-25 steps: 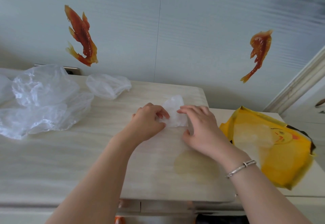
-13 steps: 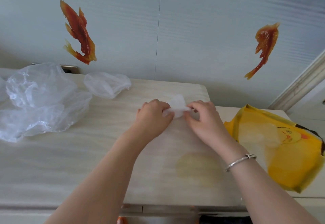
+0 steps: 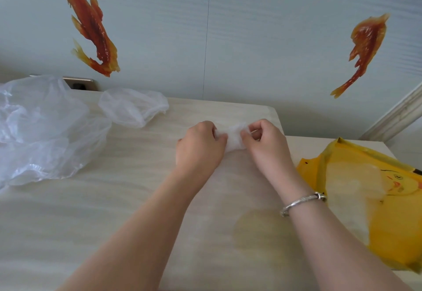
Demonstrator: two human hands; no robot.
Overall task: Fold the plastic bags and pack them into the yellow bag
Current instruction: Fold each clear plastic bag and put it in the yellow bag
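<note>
1. Near the counter's (image 3: 114, 211) far edge, toward its right corner, both hands meet over a small folded bag (image 3: 233, 139) of clear plastic.
2. Her left hand (image 3: 199, 148) has its fingers curled round the left end of the folded bag, thumb pressed against it.
3. Her right hand (image 3: 266, 143) pinches the right end between thumb and bent fingers; a bracelet (image 3: 302, 203) sits on that wrist.
4. The folded bag is a tight white wad, touching both hands and lying low on or just above the counter; I cannot tell which.
5. At the far left corner a big loose bag (image 3: 43, 131) lies crumpled and spread toward the left edge.
6. Just beside it, along the far edge, a smaller loose bag (image 3: 132, 108) lies bunched, well apart from the hands.
7. Off the right edge, on a lower surface beside the counter, lies the yellow bag (image 3: 388, 222), flat, with a duck face printed on it and something pale showing through its skin.
8. A faint yellowish stain (image 3: 258, 226) marks the counter between the two forearms, nearer the right one.
9. On the wall behind, two orange fish stickers: one (image 3: 91, 30) above the loose bags, the other (image 3: 363, 48) above the yellow bag.
10. A metal socket plate (image 3: 78, 83) peeks out behind the big bag at the wall.
</note>
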